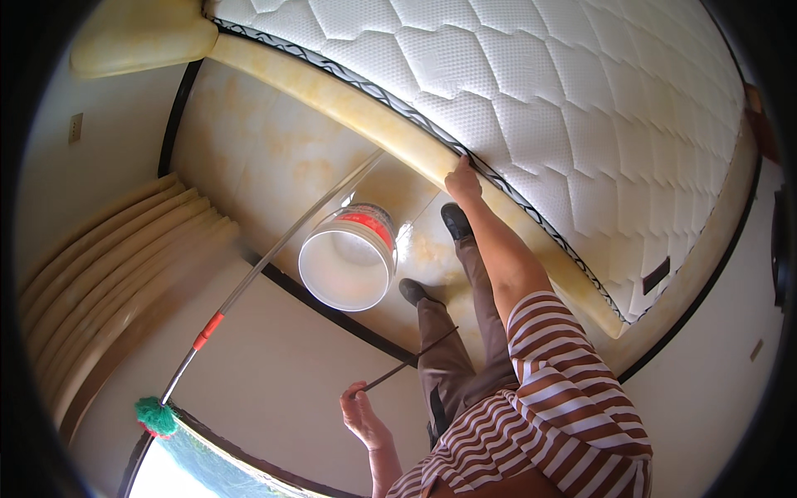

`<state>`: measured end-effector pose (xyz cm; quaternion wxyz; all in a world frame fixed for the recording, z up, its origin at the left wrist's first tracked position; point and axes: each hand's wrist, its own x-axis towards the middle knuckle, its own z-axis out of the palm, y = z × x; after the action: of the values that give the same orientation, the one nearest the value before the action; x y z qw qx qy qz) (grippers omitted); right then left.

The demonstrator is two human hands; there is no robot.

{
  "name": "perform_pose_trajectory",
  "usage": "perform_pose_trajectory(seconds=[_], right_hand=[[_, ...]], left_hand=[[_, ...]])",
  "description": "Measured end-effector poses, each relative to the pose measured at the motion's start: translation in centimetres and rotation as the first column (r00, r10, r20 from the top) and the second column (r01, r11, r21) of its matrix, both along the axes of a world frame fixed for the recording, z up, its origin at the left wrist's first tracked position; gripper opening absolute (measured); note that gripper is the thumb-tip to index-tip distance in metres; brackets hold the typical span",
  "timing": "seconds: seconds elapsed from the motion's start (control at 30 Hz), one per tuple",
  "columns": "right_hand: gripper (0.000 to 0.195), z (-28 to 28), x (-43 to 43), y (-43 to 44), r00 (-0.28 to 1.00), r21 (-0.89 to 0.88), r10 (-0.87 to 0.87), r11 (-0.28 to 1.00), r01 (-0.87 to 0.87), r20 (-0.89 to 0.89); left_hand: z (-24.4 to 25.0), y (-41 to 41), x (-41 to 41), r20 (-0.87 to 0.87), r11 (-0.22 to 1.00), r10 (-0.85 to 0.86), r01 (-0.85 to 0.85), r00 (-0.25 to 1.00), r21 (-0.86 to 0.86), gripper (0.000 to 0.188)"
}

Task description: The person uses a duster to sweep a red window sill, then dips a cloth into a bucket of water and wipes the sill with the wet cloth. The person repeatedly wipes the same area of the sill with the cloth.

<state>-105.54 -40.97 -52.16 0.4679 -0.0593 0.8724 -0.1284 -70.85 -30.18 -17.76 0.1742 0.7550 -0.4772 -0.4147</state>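
Note:
My left hand (362, 414) holds a thin dark rod (411, 361) near its lower end. The rod slants up across the front of my trouser leg. My right hand (464, 180) rests on the cream bed rail (373, 127), one finger reaching to the patterned border of the white quilted mattress (535, 106). The other fingers are bent, and what lies under them is hidden. On the floor before me, a white plastic bucket (346, 267) with a red printed band stands near my feet.
A long metal pole (268, 255) with a green brush head (155, 417) slants past the bucket to the window (205, 464). Cream ridged slats (131, 274) line the wall at left. An outlet plate (75, 128) is on that side. The floor (274, 134) is glossy and marbled.

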Motion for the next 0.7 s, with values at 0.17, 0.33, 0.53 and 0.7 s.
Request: perform_pose_trajectory(seconds=[0.17,0.33,0.53,0.7], right_hand=[[0.039,-1.1,-0.3,-0.5,0.971,0.124,0.184,0.978,-0.166,-0.152],[0.022,-1.8,-1.8,0.2,0.806,0.176,0.508,0.861,-0.477,-0.304],[0.023,-3.0,-2.3,0.6,0.731,0.209,0.538,0.841,-0.499,-0.419],[0.016,-1.5,-1.7,1.1,0.732,0.141,0.526,0.842,-0.521,-0.433]], left_hand=[[-0.3,1.2,0.0,-0.03,0.998,0.053,-0.052,0.998,0.035,0.026],[-0.8,1.4,-0.2,-0.08,0.996,0.086,-0.082,0.993,0.042,0.024],[-1.1,1.3,-0.4,-0.12,0.996,0.092,-0.089,0.988,0.026,0.023],[-0.8,1.7,-0.2,-0.044,0.992,0.123,-0.122,0.991,0.037,0.023]])
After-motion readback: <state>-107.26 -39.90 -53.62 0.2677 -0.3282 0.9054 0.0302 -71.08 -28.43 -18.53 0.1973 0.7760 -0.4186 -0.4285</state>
